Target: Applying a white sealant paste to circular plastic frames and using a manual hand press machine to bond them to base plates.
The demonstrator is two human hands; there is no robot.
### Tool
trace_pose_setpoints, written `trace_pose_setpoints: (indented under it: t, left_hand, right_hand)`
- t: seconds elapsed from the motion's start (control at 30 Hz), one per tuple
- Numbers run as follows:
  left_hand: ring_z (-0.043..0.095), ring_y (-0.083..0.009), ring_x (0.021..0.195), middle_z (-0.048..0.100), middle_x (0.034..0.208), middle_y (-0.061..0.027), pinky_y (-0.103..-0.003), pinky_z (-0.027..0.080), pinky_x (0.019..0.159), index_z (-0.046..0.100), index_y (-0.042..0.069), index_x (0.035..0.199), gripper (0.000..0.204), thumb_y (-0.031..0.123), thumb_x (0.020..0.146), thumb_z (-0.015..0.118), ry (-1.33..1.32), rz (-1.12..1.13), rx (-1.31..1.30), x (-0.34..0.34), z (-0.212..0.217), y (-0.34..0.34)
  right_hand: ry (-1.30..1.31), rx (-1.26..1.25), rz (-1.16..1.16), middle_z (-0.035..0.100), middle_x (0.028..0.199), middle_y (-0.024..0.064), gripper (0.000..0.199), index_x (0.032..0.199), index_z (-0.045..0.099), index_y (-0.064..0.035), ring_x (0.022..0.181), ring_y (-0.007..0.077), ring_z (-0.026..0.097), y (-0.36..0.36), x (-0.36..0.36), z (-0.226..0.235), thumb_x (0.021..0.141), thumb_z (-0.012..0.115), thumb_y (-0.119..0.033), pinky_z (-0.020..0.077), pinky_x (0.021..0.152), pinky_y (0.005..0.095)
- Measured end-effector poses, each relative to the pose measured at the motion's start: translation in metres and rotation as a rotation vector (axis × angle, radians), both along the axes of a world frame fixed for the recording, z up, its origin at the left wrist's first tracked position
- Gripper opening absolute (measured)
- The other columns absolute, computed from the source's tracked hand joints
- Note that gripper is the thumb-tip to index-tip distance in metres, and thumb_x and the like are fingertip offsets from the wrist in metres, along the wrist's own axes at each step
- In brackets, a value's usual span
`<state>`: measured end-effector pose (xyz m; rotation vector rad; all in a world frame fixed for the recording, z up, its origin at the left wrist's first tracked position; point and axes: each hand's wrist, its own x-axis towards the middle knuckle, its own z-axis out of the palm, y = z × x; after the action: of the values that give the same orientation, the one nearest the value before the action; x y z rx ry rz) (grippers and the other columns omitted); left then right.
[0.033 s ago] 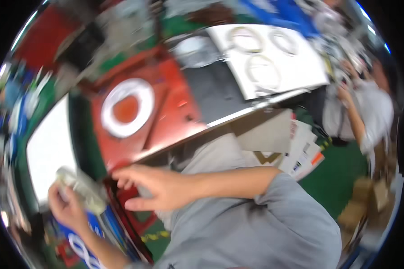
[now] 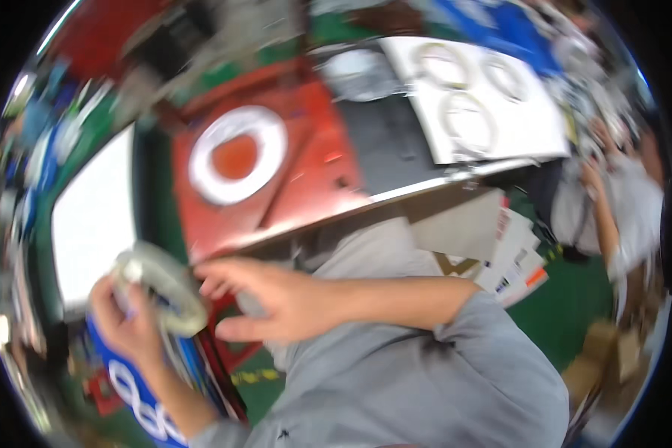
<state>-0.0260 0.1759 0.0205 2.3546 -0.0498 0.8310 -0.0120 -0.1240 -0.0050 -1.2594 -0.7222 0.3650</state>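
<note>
My left hand (image 2: 131, 321), at the lower left, grips the edge of a pale greenish-white ring (image 2: 183, 302) between thumb and fingers. The ring is tilted, and its opening partly shows; blur hides its finer detail. To the right of the ring, my right hand (image 2: 272, 299) reaches across with fingers and thumb apart, holding nothing. A larger white ring (image 2: 201, 175) lies flat on the red worktop (image 2: 313, 198) beyond my hands, with red showing through its middle.
Several thin pale rings (image 2: 467, 123) lie on a white board (image 2: 530, 134) at the far right. Beside it are a dark surface (image 2: 388, 138) and a round silvery thing (image 2: 358, 75). A white panel (image 2: 93, 220) stands left. Another person (image 2: 631, 198) works at right, near cardboard boxes (image 2: 601, 343).
The ring in my left hand has swung up and turned, so its opening shows more. My right hand stays spread. The whole view has shifted, with the bench appearing farther right.
</note>
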Motion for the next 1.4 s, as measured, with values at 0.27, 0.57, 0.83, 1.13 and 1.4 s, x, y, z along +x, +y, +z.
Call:
trace_pose_setpoints:
  t: [0.27,0.57,0.83,1.13,1.4]
  left_hand:
    - [0.072,-0.0236,0.106,0.067,0.121,-0.0206,-0.034,0.059,0.092,0.044,-0.001,0.126,0.041,-0.011,0.094,0.068,0.227,-0.456,-0.888,-0.025,-0.03,-0.122]
    - [0.072,-0.0361,0.117,0.073,0.122,-0.0275,-0.044,0.058,0.101,0.062,-0.011,0.131,0.033,0.001,0.101,0.067,0.513,-0.849,-1.121,-0.022,-0.051,-0.14]
    - [0.073,-0.0317,0.117,0.074,0.122,-0.0263,-0.041,0.058,0.101,0.068,-0.014,0.123,0.035,-0.009,0.09,0.075,0.554,-0.795,-1.059,-0.02,-0.058,-0.156]
    - [0.073,-0.0271,0.114,0.074,0.121,-0.0239,-0.037,0.059,0.099,0.061,-0.011,0.131,0.035,-0.01,0.096,0.068,0.482,-0.679,-0.988,-0.01,-0.046,-0.171]
    - [0.076,-0.025,0.098,0.079,0.111,-0.0159,-0.033,0.059,0.084,0.075,-0.004,0.118,0.037,-0.004,0.081,0.083,0.103,-0.527,-0.373,0.004,-0.022,-0.157]
  right_hand:
    - [0.386,0.1,-0.177,0.07,0.101,0.0036,0.029,0.124,0.063,-0.0004,0.082,0.0072,0.066,-0.047,-0.006,0.032,0.106,0.07,-0.021,0.0547,0.07,0.0245]
    - [-0.005,-0.065,-0.456,0.072,0.094,0.0035,0.025,0.113,0.07,0.0032,0.079,0.0072,0.064,-0.093,0.007,0.03,0.099,0.079,-0.015,0.0522,0.07,0.0242]
    - [-0.053,0.057,-0.563,0.071,0.09,0.003,0.025,0.108,0.069,0.0036,0.078,0.0055,0.061,-0.102,0.011,0.022,0.097,0.081,-0.016,0.0496,0.069,0.022]
    - [0.266,0.246,-0.369,0.069,0.094,0.0068,0.029,0.117,0.064,0.0017,0.077,0.0084,0.063,-0.121,0.03,0.004,0.11,0.062,-0.026,0.0502,0.068,0.0241]
    - [-0.568,-1.209,-1.183,0.066,0.113,0.0252,0.035,0.123,0.063,0.0042,0.103,0.043,0.065,-0.204,0.099,-0.034,0.098,0.071,-0.019,0.054,0.091,0.0494]
